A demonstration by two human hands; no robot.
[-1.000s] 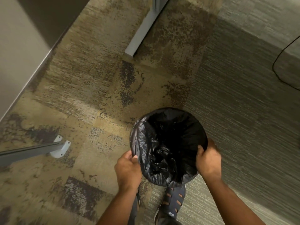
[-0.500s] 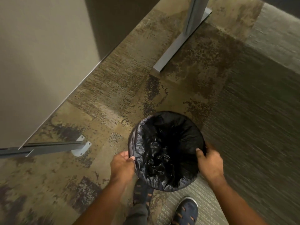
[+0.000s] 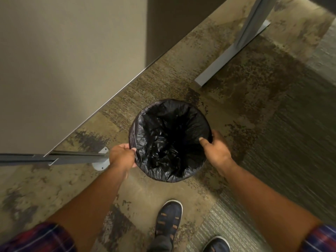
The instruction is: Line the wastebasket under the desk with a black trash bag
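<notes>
A round wastebasket is in the middle of the view over the carpet, and I cannot tell whether it rests on the floor. A black trash bag lines it, crumpled inside and folded over the rim all round, so the basket's own wall is hidden. My left hand grips the bagged rim on the left side. My right hand grips the rim on the right, with its thumb hooked inside.
A beige partition wall runs diagonally at the left. A grey metal desk foot lies on the carpet beyond the basket, another grey rail and foot just left of my left hand. My two dark shoes stand below.
The basket, held in both hands, has moved forward away from my feet, closer to the partition and the far desk foot. My view has tilted up, showing more wall.
</notes>
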